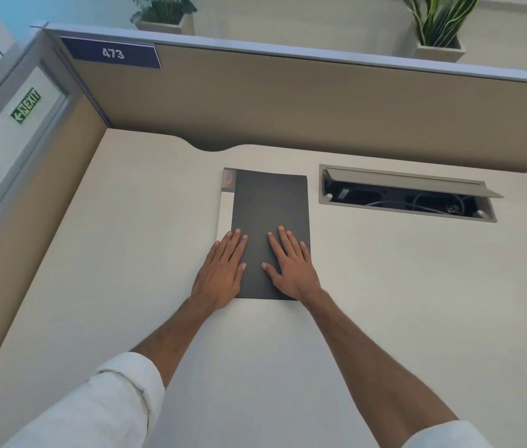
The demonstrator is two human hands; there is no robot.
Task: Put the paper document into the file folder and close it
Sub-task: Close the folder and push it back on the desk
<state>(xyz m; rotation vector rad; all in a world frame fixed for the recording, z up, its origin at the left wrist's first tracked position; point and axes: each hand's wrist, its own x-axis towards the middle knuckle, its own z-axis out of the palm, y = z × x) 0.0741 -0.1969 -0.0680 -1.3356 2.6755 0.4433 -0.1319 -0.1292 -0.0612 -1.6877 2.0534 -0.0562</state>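
Note:
A dark grey file folder (270, 208) lies shut and flat on the white desk (126, 253), its long side running away from me. A white strip with a small orange mark (227, 195) sticks out along the folder's left edge; I cannot tell whether it is the paper document or the folder's back cover. My left hand (221, 273) lies flat across the folder's near left edge, fingers spread. My right hand (289, 265) rests flat on the near right part of the cover, fingers apart. Neither hand grips anything.
An open cable hatch (407, 194) with wires inside is sunk into the desk right of the folder. Beige cubicle partitions (288, 101) wall the desk at the back and left. A sign reading 473 (112, 53) hangs on the back partition. Potted plants (438, 27) stand behind it.

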